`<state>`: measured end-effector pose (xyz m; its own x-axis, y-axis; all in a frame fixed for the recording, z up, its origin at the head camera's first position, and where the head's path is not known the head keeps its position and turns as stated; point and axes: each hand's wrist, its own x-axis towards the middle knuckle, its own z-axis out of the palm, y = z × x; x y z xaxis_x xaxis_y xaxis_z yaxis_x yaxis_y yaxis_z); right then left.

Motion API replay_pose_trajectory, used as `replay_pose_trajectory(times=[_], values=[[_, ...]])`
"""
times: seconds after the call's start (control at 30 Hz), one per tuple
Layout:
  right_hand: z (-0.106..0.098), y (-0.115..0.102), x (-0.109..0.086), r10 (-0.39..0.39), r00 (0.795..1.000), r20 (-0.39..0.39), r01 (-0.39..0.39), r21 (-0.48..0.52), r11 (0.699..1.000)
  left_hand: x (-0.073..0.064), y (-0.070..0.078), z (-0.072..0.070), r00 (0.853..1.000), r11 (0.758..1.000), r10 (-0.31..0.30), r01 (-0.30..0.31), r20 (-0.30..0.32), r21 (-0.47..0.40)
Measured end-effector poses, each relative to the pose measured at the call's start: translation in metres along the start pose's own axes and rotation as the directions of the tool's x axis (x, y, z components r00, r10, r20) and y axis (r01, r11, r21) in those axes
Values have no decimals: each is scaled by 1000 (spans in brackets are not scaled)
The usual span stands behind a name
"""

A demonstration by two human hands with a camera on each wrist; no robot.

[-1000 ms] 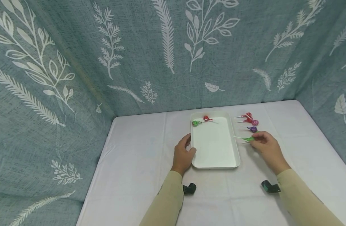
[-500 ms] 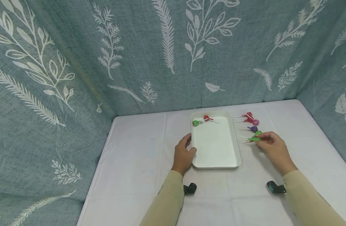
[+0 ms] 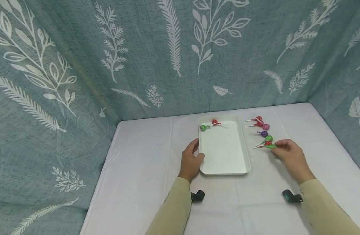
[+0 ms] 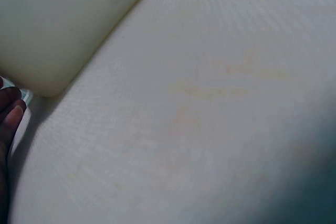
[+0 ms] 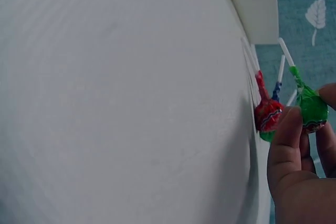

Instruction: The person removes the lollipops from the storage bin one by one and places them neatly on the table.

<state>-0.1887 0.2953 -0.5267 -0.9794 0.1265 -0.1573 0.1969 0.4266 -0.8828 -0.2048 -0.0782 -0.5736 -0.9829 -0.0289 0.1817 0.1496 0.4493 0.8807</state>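
My left hand (image 3: pixel 191 161) grips the left side of a white tray (image 3: pixel 224 150), thumb at the rim. In the left wrist view only a few fingertips (image 4: pixel 14 109) show beside the tray's outer wall. To the right of the tray, my right hand (image 3: pixel 292 158) pinches a green-wrapped lollipop (image 5: pixel 312 107) by its candy end, the stick pointing left in the head view. Right by it are a red lollipop (image 5: pixel 268 115) and another green lollipop (image 3: pixel 269 138). Inside the tray's far left corner lie a green lollipop (image 3: pixel 203 128) and a red lollipop (image 3: pixel 214 122).
Beyond my right hand, a purple lollipop (image 3: pixel 264 133), a pink lollipop (image 3: pixel 266 127) and red lollipops (image 3: pixel 258 118) form a column, sticks towards the tray. A white cloth (image 3: pixel 144 169) covers the table. Patterned curtains (image 3: pixel 180 58) hang at the back and sides.
My right hand has moved right, away from the tray, with the green lollipop. The red lollipop and the other green one now show more fully. My left hand stays on the tray.
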Motion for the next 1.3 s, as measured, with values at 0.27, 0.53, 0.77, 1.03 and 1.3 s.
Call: replay_pose_trajectory(times=[0.27,0.53,0.77,1.03,1.3], values=[[-1,6,-4,10,1000,17,-10,-11,1000,-2,-2,-2,1000,1000,9,-9,-1,1],[1,10,-7,0,1000,24,1,-39,999,-3,-4,-3,1000,1000,29,-29,0,-1],[2,10,-10,20,999,30,-19,-53,998,-4,-4,-3,999,999,34,-34,0,5],[5,9,-13,37,998,54,-35,-38,999,-6,-5,-5,999,999,38,-38,-2,5],[7,9,-16,47,997,57,-45,-36,998,-7,-5,-7,999,999,34,-34,7,3]])
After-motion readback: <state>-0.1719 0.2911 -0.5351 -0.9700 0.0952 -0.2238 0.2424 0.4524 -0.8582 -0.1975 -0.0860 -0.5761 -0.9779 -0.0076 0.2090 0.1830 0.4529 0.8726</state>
